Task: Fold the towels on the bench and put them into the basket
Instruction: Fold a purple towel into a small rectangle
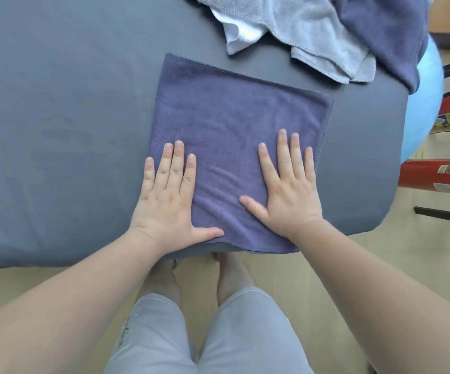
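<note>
A purple-grey towel lies folded into a flat square on the grey bench, its near edge at the bench's front rim. My left hand presses flat on the towel's near left part, fingers straight, partly over the towel's left edge. My right hand lies flat on the near right part, fingers spread. A heap of unfolded towels sits at the far right: a light grey one, a white one under it, and a dark blue one. No basket is in view.
A pale blue exercise ball stands off the bench's right end. Two red fire extinguishers lie on the wooden floor beside it, near dark metal legs. My legs and bare feet are below the bench's front edge.
</note>
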`<state>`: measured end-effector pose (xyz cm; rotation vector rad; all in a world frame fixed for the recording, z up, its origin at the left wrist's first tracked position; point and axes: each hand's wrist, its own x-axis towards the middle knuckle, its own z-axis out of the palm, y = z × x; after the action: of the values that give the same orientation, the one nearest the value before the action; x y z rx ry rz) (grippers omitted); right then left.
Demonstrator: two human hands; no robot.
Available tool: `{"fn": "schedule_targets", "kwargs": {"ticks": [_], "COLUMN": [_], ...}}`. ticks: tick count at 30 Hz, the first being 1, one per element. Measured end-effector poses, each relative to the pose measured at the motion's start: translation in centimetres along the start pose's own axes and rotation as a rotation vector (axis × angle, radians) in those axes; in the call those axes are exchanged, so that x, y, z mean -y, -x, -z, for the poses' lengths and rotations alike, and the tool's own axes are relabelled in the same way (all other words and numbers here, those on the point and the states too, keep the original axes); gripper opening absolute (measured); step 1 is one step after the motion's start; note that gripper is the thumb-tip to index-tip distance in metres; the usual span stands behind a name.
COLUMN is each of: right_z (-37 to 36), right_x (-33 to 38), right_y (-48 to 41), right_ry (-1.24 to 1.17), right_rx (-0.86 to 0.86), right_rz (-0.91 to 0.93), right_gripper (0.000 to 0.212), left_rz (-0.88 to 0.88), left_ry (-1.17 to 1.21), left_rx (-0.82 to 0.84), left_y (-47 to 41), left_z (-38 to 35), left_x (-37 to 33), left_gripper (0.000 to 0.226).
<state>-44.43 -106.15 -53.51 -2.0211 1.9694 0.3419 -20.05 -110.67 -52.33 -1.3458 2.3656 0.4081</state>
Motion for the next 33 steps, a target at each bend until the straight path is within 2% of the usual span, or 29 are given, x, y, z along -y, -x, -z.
{"fn": "schedule_targets", "kwargs": {"ticks": [6, 9, 12, 15, 17, 20, 23, 25, 28, 33], "right_z": [0.5, 2.1, 3.0, 3.5, 4.1, 5.6, 6.8, 7.5, 8.8, 10.4], "right_x": [0.3, 0.1, -0.4, -1.3, -2.0, -2.9, -3.5, -3.7, -4.0, -4.3], "right_y": [1.0, -2.0, -6.1, -8.4, -9.3, -10.9, -12.8, -13.7, -15.0, -15.8], "right_ry": [-0.02, -0.079, -0.069, -0.022, -0.015, -0.021, 0.018, 0.055, 0.099, 0.132], "right_rx": [-0.015, -0.065, -0.043, -0.031, -0.052, -0.213, -0.33, -0.306, -0.224, -0.161], "right_rz": [0.013, -0.072, -0.143, -0.063, -0.02, -0.004, 0.009, -0.012, -0.045, 0.045], "right_gripper": [0.093, 0.084, 0.082, 0.081, 0.076, 0.061, 0.047, 0.043, 0.032, 0.022], "left_rz": [-0.067, -0.087, -0.115, -0.078, -0.029, 0.036, 0.053, 0.054, 0.069, 0.02], "left_ry": [-0.015, 0.02, 0.097, 0.145, 0.12, 0.04, -0.06, -0.102, -0.086, -0.075], "left_rx": [0.022, 0.003, -0.106, -0.288, -0.343, -0.328, -0.307, -0.299, -0.243, -0.185], "left_y": [2.7, 2.9, 1.7, -2.4, -6.2, -11.4, -14.3, -15.0, -15.5, -16.2], "left_z": [-1.5, -1.2, 0.4, 3.2, 5.2, 8.0, 9.7, 10.2, 10.7, 11.7], "left_x": [0.3, 0.4, 1.1, 2.3, 3.2, 4.7, 5.8, 5.9, 5.9, 6.3], "left_gripper": [0.143, 0.132, 0.107, 0.084, 0.077, 0.069, 0.048, 0.036, 0.034, 0.02]}}
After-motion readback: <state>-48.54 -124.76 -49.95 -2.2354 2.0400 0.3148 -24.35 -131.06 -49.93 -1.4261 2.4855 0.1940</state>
